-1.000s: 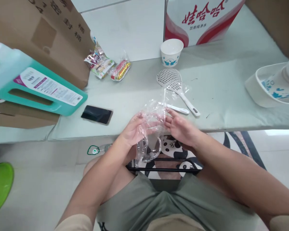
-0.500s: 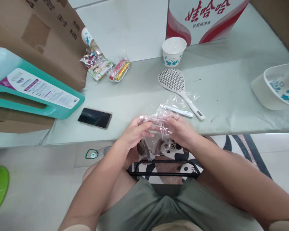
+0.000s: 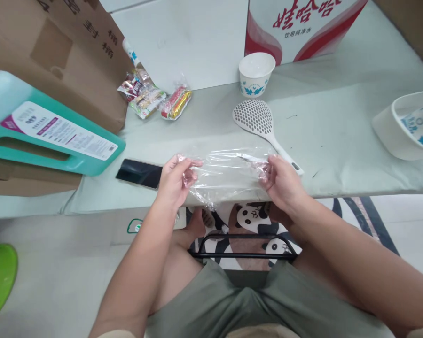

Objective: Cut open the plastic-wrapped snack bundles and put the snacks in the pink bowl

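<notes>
A clear plastic bag (image 3: 225, 171) is stretched sideways between my two hands, just above the table's front edge. My left hand (image 3: 174, 180) is closed on its left end, near the black phone (image 3: 139, 173). Its right end is pinched in my right hand (image 3: 282, 180), close to the handle of the white skimmer (image 3: 257, 117). A thin white utensil (image 3: 252, 158) shows partly through the film; its lower end is hidden by the plastic and my right hand.
Beyond the skimmer stands a white paper cup (image 3: 256, 72). A white basin (image 3: 400, 126) is at the right. A green liquid jug (image 3: 102, 162) and a cardboard box (image 3: 102, 94) occupy the left, with wrapped snacks (image 3: 176, 103) behind. A red-and-white carton (image 3: 303, 44) stands at the back.
My hands have moved apart, left hand leftward and right hand rightward. The crumpled plastic bag between them is now spread wide and has risen over the table edge.
</notes>
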`<state>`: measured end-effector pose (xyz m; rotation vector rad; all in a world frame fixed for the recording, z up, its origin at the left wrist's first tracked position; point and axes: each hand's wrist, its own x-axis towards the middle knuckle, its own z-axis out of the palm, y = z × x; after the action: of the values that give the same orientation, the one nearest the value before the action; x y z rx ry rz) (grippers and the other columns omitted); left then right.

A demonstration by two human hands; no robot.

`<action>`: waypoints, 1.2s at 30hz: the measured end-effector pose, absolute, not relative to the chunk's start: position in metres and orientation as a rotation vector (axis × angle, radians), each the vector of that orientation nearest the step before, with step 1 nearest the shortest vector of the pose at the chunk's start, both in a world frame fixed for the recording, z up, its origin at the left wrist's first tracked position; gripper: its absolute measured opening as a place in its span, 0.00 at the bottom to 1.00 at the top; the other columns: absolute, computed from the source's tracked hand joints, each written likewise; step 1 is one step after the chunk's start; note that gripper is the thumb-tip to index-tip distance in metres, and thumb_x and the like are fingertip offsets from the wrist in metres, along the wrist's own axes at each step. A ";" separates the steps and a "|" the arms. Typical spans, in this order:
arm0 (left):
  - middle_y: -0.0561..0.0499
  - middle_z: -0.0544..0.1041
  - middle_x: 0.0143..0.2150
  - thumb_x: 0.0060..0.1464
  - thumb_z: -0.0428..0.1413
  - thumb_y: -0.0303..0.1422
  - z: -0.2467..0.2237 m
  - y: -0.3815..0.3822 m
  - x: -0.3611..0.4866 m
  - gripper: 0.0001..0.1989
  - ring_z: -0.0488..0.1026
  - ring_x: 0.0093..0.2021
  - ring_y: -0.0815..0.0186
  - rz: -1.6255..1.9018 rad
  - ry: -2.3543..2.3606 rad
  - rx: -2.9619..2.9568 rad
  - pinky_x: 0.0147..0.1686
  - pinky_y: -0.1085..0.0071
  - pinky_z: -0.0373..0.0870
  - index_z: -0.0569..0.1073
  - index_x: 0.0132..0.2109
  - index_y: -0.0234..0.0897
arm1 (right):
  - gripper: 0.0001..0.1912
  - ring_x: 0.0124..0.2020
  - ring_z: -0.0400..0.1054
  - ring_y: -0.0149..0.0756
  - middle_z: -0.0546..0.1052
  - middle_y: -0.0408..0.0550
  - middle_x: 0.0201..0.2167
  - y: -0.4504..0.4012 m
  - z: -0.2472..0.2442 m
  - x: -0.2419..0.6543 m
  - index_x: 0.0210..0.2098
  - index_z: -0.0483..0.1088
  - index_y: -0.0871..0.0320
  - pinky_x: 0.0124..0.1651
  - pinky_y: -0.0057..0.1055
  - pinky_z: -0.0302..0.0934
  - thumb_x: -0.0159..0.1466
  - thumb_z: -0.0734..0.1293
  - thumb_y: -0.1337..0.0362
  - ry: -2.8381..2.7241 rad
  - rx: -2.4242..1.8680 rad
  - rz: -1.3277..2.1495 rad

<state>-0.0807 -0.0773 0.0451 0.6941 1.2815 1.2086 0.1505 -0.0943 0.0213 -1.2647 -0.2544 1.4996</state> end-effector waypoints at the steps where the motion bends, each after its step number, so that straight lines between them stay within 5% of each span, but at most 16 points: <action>1: 0.53 0.81 0.26 0.38 0.70 0.33 0.044 -0.076 -0.081 0.22 0.66 0.15 0.77 1.205 1.292 0.698 0.12 0.83 0.47 0.60 0.28 0.39 | 0.17 0.18 0.57 0.22 0.65 0.34 0.20 -0.094 0.021 0.155 0.28 0.60 0.55 0.19 0.20 0.51 0.58 0.75 0.62 -0.264 -1.253 1.485; 7: 0.54 0.79 0.25 0.43 0.69 0.34 0.040 -0.070 -0.084 0.20 0.64 0.16 0.78 1.164 1.386 0.724 0.14 0.83 0.46 0.62 0.30 0.39 | 0.20 0.24 0.64 0.25 0.65 0.33 0.23 -0.092 0.023 0.178 0.37 0.64 0.51 0.30 0.24 0.65 0.52 0.77 0.60 -0.430 -1.140 1.569; 11: 0.54 0.79 0.25 0.43 0.69 0.37 0.041 -0.070 -0.085 0.21 0.66 0.16 0.76 1.067 1.415 0.814 0.14 0.82 0.45 0.62 0.35 0.41 | 0.25 0.21 0.60 0.26 0.66 0.32 0.23 -0.093 0.027 0.182 0.48 0.66 0.47 0.29 0.28 0.65 0.52 0.74 0.65 -0.515 -1.203 1.663; 17: 0.55 0.80 0.26 0.46 0.68 0.37 0.041 -0.070 -0.086 0.22 0.68 0.17 0.74 1.029 1.428 0.844 0.17 0.81 0.56 0.63 0.41 0.42 | 0.04 0.21 0.65 0.26 0.70 0.39 0.22 -0.090 0.025 0.186 0.33 0.73 0.54 0.25 0.25 0.60 0.57 0.67 0.67 -0.693 -1.374 1.491; 24: 0.57 0.77 0.27 0.49 0.65 0.29 0.035 -0.068 -0.094 0.22 0.66 0.16 0.75 1.156 1.467 0.922 0.16 0.80 0.52 0.66 0.49 0.43 | 0.01 0.26 0.73 0.27 0.80 0.43 0.33 -0.087 0.020 0.204 0.31 0.74 0.55 0.34 0.28 0.69 0.59 0.70 0.64 -0.733 -1.496 1.182; 28: 0.55 0.78 0.29 0.49 0.65 0.30 0.033 -0.067 -0.095 0.16 0.65 0.17 0.76 1.232 1.449 0.973 0.17 0.81 0.54 0.68 0.43 0.41 | 0.08 0.35 0.76 0.33 0.78 0.43 0.31 -0.090 0.011 0.210 0.33 0.74 0.53 0.43 0.31 0.71 0.62 0.73 0.57 -0.925 -1.493 1.089; 31: 0.53 0.80 0.32 0.47 0.66 0.32 0.038 -0.066 -0.095 0.19 0.62 0.17 0.78 1.148 1.403 0.835 0.16 0.82 0.50 0.69 0.45 0.42 | 0.10 0.32 0.74 0.31 0.73 0.39 0.28 -0.092 0.005 0.210 0.39 0.73 0.51 0.43 0.32 0.72 0.61 0.75 0.58 -0.924 -1.387 1.215; 36: 0.47 0.83 0.41 0.43 0.70 0.31 0.043 -0.068 -0.093 0.34 0.60 0.17 0.80 0.817 1.268 0.748 0.15 0.82 0.46 0.69 0.58 0.48 | 0.32 0.28 0.69 0.27 0.77 0.43 0.49 -0.095 0.009 0.206 0.58 0.70 0.43 0.35 0.32 0.72 0.56 0.79 0.58 -0.925 -1.361 1.498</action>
<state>-0.0934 -0.0678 0.0433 0.7484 1.2676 0.8168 0.2061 -0.0952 0.0089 -1.3606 -0.9254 1.4981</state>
